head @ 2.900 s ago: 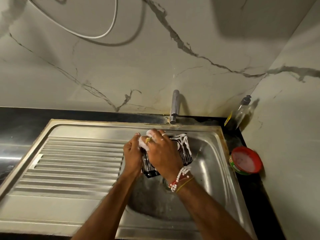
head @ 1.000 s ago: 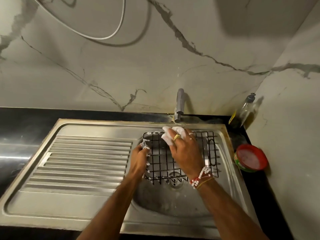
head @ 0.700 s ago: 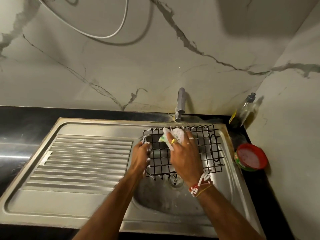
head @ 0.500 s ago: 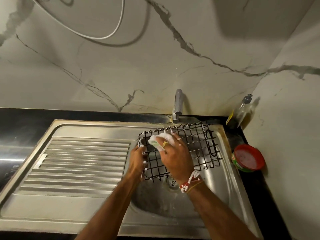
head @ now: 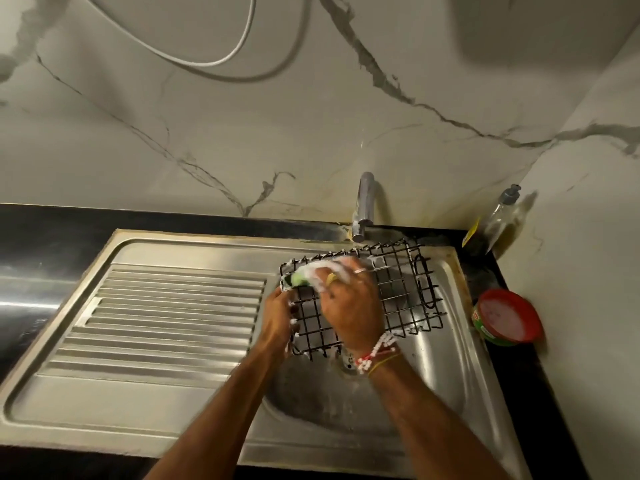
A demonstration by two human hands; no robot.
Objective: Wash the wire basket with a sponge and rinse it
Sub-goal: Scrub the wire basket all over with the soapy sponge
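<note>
A black wire basket (head: 405, 292), flecked with white foam, is held tilted over the steel sink bowl (head: 446, 368). My left hand (head: 277, 315) grips its left edge. My right hand (head: 349, 301) presses a green sponge (head: 299, 278), covered in suds, against the basket's upper left corner. Foam coats my right fingers. The tap (head: 363, 206) stands just behind the basket, with no water seen running.
The ribbed steel draining board (head: 166, 323) lies to the left. A red-rimmed green tub of dish soap (head: 505, 318) sits on the black counter at right, with a clear pump bottle (head: 498, 220) in the corner behind it. Marble walls close the back and right.
The basket went from folded between my hands to spread flat over the bowl. My right hand has slid the sponge leftward along the top edge to the upper left corner.
</note>
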